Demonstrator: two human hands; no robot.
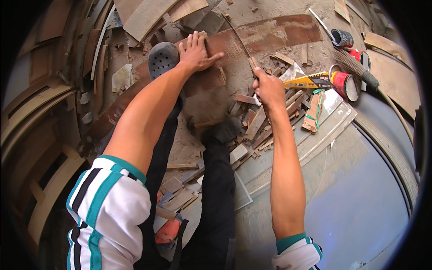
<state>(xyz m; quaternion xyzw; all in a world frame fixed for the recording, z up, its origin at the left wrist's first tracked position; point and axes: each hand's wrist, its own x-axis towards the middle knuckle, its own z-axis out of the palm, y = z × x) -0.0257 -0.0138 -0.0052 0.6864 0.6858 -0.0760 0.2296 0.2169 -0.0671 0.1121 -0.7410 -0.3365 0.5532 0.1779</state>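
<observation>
A long, reddish-brown wooden board (279,33) with a worn surface lies across the far side, running from upper right down to the left. My left hand (195,54) rests on it with fingers spread, beside a grey clog (163,58) on my left foot, which is planted on the board. My right hand (271,90) is closed around the wooden handle of a handsaw (238,37). Its thin blade, seen nearly edge-on, slants up and left across the board. Whether the teeth touch the wood, I cannot tell.
Wood offcuts (256,123) are heaped right of my feet, near a yellow-and-black sleeve (310,81). Paint cans (345,85) and a stick broom (360,67) stand or lie at right, beyond a grey sheet (355,180). Curved wooden pieces (33,108) are stacked along the left.
</observation>
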